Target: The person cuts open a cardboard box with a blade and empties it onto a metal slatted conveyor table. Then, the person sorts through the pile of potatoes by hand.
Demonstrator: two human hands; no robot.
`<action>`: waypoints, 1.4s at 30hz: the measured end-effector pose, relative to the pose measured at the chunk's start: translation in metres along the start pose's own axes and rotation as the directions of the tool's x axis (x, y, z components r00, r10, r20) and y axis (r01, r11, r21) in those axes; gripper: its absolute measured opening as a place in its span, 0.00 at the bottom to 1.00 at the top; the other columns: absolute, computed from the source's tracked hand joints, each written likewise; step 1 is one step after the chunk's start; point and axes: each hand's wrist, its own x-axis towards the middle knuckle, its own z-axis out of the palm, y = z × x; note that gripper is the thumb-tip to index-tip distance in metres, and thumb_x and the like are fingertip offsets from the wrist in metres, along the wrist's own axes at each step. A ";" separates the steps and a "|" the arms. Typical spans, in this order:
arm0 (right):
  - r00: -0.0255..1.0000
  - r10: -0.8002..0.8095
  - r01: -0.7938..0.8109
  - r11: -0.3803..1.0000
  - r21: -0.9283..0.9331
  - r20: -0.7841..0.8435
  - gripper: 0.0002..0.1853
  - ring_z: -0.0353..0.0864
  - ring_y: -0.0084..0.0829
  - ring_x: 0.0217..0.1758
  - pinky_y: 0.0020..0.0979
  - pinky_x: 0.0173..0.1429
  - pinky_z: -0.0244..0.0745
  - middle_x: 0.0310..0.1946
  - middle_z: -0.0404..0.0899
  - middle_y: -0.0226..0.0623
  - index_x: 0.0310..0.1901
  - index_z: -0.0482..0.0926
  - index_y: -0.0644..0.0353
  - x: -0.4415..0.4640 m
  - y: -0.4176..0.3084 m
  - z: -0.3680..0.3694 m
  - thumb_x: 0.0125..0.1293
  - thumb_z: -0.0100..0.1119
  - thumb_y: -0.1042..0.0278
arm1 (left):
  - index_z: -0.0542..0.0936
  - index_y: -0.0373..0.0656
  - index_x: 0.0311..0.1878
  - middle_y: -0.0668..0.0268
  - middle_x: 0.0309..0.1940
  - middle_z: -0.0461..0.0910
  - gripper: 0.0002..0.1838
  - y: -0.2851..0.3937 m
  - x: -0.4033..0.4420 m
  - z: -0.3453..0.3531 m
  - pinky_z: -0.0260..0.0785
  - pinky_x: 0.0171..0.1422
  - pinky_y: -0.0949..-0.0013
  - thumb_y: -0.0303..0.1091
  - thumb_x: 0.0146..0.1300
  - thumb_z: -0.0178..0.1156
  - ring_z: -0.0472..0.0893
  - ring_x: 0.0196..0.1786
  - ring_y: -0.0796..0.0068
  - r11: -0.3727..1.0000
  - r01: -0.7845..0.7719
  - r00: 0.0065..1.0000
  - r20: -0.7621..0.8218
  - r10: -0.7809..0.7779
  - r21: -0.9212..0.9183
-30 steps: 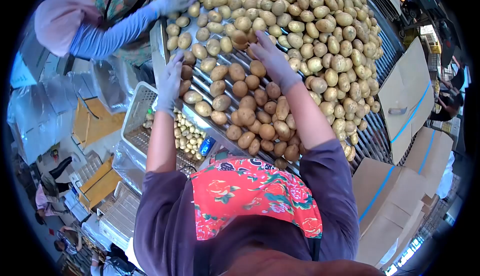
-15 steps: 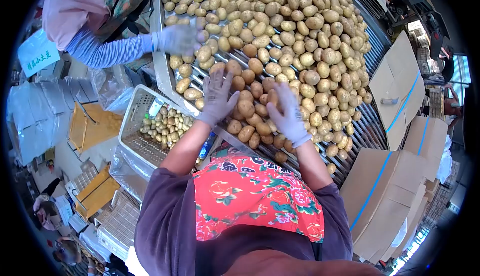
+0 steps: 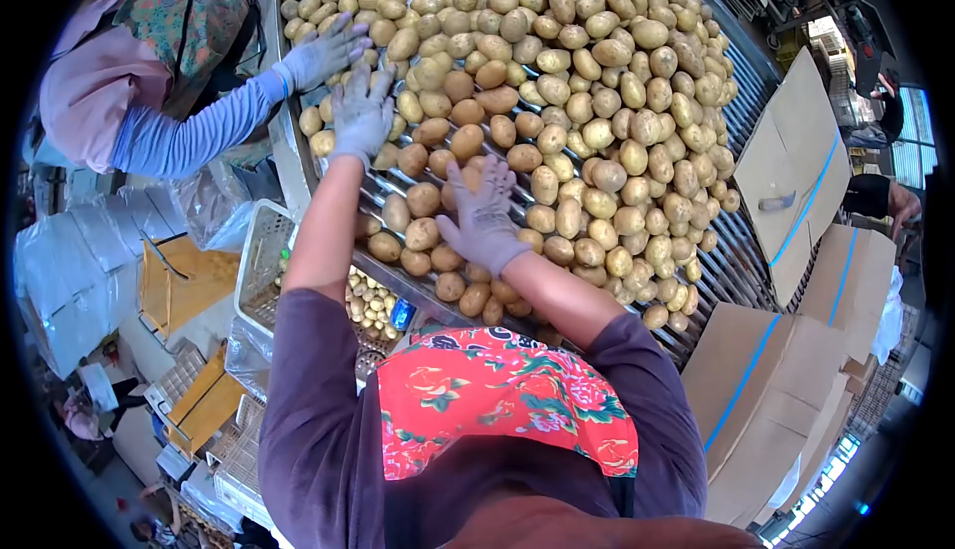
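Observation:
A large heap of potatoes (image 3: 637, 101) covers a sloping bed of metal rollers (image 3: 746, 116). My left hand (image 3: 362, 119), in a pale grey glove, reaches to the left side of the bed. Its fingers are spread over potatoes near the metal rim. My right hand (image 3: 485, 213), gloved alike, lies on darker potatoes in the middle of the near part, fingers apart and none gripped. Between the hands, bare rollers show among loose potatoes. Just beyond my left hand is a co-worker's gloved hand (image 3: 320, 55); whether the two touch I cannot tell.
A pale plastic crate (image 3: 257, 251) holding small potatoes (image 3: 370, 308) stands below the near left edge, partly behind my left arm. Cardboard boxes (image 3: 761, 370) and an upright cardboard sheet (image 3: 796, 166) line the right side. The co-worker's sleeve (image 3: 189, 136) reaches in from the left.
My left hand has moved left and away from me, towards the co-worker's hand. My right hand has shifted left across the potatoes. Several darker potatoes are more spread out.

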 end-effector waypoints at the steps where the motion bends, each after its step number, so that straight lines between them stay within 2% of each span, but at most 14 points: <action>1: 1.000 -0.021 0.020 1.000 0.023 0.013 0.46 0.33 0.79 0.79 0.66 0.81 0.33 0.76 0.36 0.80 0.81 0.50 0.52 0.008 -0.002 -0.004 0.66 0.61 0.52 | 0.60 0.63 0.80 0.55 0.79 0.60 0.35 -0.006 0.015 -0.002 0.45 0.83 0.44 0.44 0.70 0.55 0.58 0.81 0.54 0.999 0.048 0.998 0.029 -0.049 0.006; 2: 0.992 -0.109 0.115 0.989 0.098 -0.068 0.42 0.40 0.71 0.81 0.61 0.82 0.38 0.78 0.44 0.71 0.80 0.54 0.53 0.016 -0.001 -0.008 0.68 0.60 0.53 | 0.59 0.63 0.81 0.55 0.79 0.59 0.36 -0.015 0.027 -0.001 0.45 0.84 0.47 0.44 0.70 0.55 0.58 0.81 0.54 0.995 0.096 0.994 0.057 -0.097 0.013; 5: 0.879 -0.372 0.033 0.669 0.742 0.297 0.34 0.51 0.57 0.82 0.50 0.83 0.46 0.77 0.58 0.57 0.75 0.64 0.56 0.045 0.019 -0.056 0.70 0.59 0.56 | 0.56 0.60 0.82 0.54 0.80 0.58 0.38 -0.058 0.047 0.026 0.46 0.84 0.52 0.42 0.70 0.55 0.57 0.82 0.54 0.976 0.131 0.990 0.077 -0.119 -0.176; 7: 0.884 -0.431 0.468 0.825 0.317 -0.183 0.25 0.71 0.47 0.68 0.45 0.75 0.62 0.62 0.75 0.50 0.66 0.75 0.60 0.047 0.043 -0.070 0.70 0.61 0.60 | 0.57 0.53 0.81 0.51 0.80 0.57 0.37 -0.068 0.035 0.016 0.46 0.84 0.56 0.42 0.70 0.55 0.55 0.82 0.53 0.955 0.086 0.993 0.105 -0.058 -0.282; 8: 0.948 -0.272 0.304 0.926 0.224 -0.164 0.22 0.70 0.50 0.67 0.48 0.72 0.62 0.61 0.75 0.50 0.57 0.79 0.60 0.051 0.047 -0.093 0.64 0.64 0.60 | 0.59 0.51 0.80 0.50 0.79 0.58 0.36 -0.073 0.021 0.012 0.47 0.84 0.56 0.42 0.70 0.55 0.55 0.82 0.52 0.941 0.070 0.994 0.107 -0.036 -0.332; 11: 0.894 -0.231 0.053 0.904 -0.424 -0.383 0.27 0.65 0.56 0.72 0.59 0.77 0.52 0.62 0.74 0.49 0.61 0.78 0.56 0.028 0.093 -0.047 0.66 0.58 0.49 | 0.70 0.42 0.73 0.46 0.75 0.66 0.29 -0.079 -0.032 0.004 0.50 0.83 0.56 0.40 0.71 0.57 0.61 0.80 0.50 0.862 0.028 0.999 0.044 -0.007 -0.506; 15: 0.953 -0.299 0.301 0.953 -0.042 0.057 0.25 0.74 0.47 0.68 0.58 0.78 0.50 0.62 0.78 0.46 0.59 0.80 0.50 -0.005 0.060 -0.033 0.69 0.53 0.45 | 0.71 0.42 0.72 0.48 0.73 0.68 0.28 -0.040 -0.115 -0.037 0.49 0.83 0.53 0.38 0.71 0.58 0.64 0.78 0.49 0.852 0.038 0.991 -0.088 -0.099 -0.522; 17: 0.968 -0.190 0.157 0.969 0.190 0.167 0.20 0.83 0.42 0.56 0.51 0.71 0.64 0.49 0.85 0.41 0.53 0.83 0.48 -0.003 0.028 -0.058 0.69 0.53 0.47 | 0.73 0.42 0.71 0.49 0.72 0.69 0.27 -0.005 -0.155 -0.055 0.48 0.82 0.49 0.35 0.69 0.59 0.65 0.77 0.50 0.873 0.022 0.984 -0.143 -0.104 -0.486; 19: 0.974 -0.105 0.152 0.960 0.234 -0.203 0.14 0.85 0.43 0.48 0.47 0.59 0.75 0.39 0.86 0.39 0.45 0.84 0.48 0.029 0.032 -0.065 0.69 0.54 0.52 | 0.72 0.39 0.71 0.48 0.71 0.70 0.30 0.024 -0.183 -0.057 0.52 0.79 0.48 0.34 0.66 0.62 0.67 0.75 0.49 0.867 -0.129 0.968 -0.249 0.006 -0.480; 21: 0.861 -0.194 0.215 0.977 -0.010 -0.471 0.11 0.84 0.44 0.50 0.46 0.54 0.77 0.42 0.85 0.39 0.46 0.84 0.52 0.081 0.057 -0.067 0.69 0.54 0.62 | 0.70 0.39 0.72 0.47 0.71 0.69 0.36 0.057 -0.199 -0.064 0.52 0.78 0.44 0.35 0.59 0.66 0.65 0.74 0.45 0.890 -0.136 0.985 -0.153 0.076 -0.435; 25: 0.996 0.091 -0.092 0.959 -0.268 -0.019 0.23 0.79 0.42 0.63 0.45 0.66 0.73 0.55 0.81 0.45 0.61 0.78 0.49 0.132 0.065 -0.065 0.67 0.59 0.51 | 0.65 0.50 0.78 0.46 0.77 0.58 0.41 0.107 -0.192 -0.061 0.40 0.81 0.36 0.45 0.61 0.64 0.59 0.77 0.42 0.918 -0.165 0.986 -0.098 0.138 -0.360; 31: 0.979 0.130 -0.115 0.988 -0.099 0.154 0.26 0.81 0.49 0.61 0.47 0.66 0.75 0.56 0.81 0.50 0.62 0.77 0.51 0.138 0.092 -0.060 0.66 0.61 0.49 | 0.70 0.70 0.75 0.47 0.77 0.56 0.34 0.085 -0.147 -0.035 0.41 0.80 0.32 0.48 0.64 0.63 0.60 0.78 0.45 0.973 -0.173 0.985 -0.007 0.174 -0.151; 39: 0.948 0.208 -0.164 0.968 -0.190 0.242 0.27 0.78 0.48 0.64 0.46 0.67 0.74 0.62 0.77 0.47 0.64 0.74 0.54 0.109 0.062 -0.067 0.67 0.61 0.50 | 0.65 0.76 0.77 0.40 0.77 0.57 0.28 0.041 -0.030 -0.019 0.56 0.77 0.41 0.49 0.74 0.53 0.61 0.78 0.41 0.996 0.032 0.999 -0.015 -0.034 -0.087; 42: 0.970 0.094 -0.133 0.977 0.164 0.225 0.27 0.83 0.45 0.58 0.44 0.63 0.77 0.56 0.80 0.46 0.63 0.74 0.57 0.107 0.083 -0.049 0.71 0.57 0.48 | 0.63 0.76 0.78 0.42 0.80 0.52 0.32 0.033 0.007 -0.029 0.46 0.81 0.39 0.49 0.71 0.55 0.53 0.82 0.43 0.969 0.233 0.962 0.165 -0.218 -0.080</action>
